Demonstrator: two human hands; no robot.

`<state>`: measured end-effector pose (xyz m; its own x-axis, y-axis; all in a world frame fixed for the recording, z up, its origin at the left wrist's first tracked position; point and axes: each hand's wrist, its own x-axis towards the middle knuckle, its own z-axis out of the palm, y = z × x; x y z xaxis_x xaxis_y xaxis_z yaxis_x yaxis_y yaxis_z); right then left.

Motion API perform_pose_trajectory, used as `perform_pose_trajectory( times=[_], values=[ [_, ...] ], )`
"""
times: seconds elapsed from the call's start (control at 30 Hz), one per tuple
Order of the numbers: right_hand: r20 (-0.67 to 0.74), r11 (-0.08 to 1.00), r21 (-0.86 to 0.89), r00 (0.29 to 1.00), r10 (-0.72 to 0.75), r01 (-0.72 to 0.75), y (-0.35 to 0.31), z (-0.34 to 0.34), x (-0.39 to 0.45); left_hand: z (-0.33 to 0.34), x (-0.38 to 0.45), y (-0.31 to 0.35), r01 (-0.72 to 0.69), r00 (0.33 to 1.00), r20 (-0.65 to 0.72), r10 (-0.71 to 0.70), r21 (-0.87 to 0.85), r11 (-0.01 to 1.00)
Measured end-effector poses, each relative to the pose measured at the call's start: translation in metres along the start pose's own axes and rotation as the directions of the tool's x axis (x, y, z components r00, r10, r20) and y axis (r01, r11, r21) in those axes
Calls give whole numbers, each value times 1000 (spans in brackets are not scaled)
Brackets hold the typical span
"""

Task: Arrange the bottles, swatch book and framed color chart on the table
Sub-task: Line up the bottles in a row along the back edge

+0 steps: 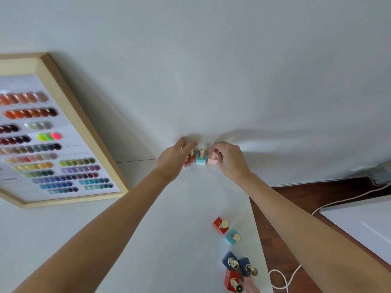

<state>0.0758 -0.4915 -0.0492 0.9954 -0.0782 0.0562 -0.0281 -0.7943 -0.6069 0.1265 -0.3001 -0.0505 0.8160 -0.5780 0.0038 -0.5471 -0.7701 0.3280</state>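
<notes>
At the far edge of the white table [148,240], against the wall, both arms reach out. My left hand [173,158] is closed on a red bottle [188,161] with a gold cap. My right hand [229,159] pinches the cap of a pink bottle [212,161]. A light blue bottle [201,160] stands upright between them, untouched. The wood-framed color chart [63,132] leans against the wall at left. Near the table's right edge stand a red bottle [220,225], a light blue one [232,239], two dark blue ones [238,263] and another red one [232,281]. No swatch book is in view.
The table's right edge runs down past the near bottles, with brown wooden floor [296,199] beyond it. A white cable [347,197] lies on the floor, looping near the lower right. A white surface [364,225] sits at right.
</notes>
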Motion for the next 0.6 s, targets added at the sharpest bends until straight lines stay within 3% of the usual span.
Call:
perform_pose_trajectory(
  times=[0.2, 0.43, 0.6],
  values=[
    [17, 998, 22, 998, -65, 65, -1, -2, -1, 2, 2, 1, 89, 996, -14, -91, -103, 991],
    [-133, 995, 94, 991, -22, 35, 5, 10, -13, 9, -3, 9, 210, 969, -61, -238, -295, 932],
    [-192, 991, 122, 981, -29, 53, 7, 16, -22, 10, -8, 12, 148, 970, -169, -173, -153, 977]
  ],
)
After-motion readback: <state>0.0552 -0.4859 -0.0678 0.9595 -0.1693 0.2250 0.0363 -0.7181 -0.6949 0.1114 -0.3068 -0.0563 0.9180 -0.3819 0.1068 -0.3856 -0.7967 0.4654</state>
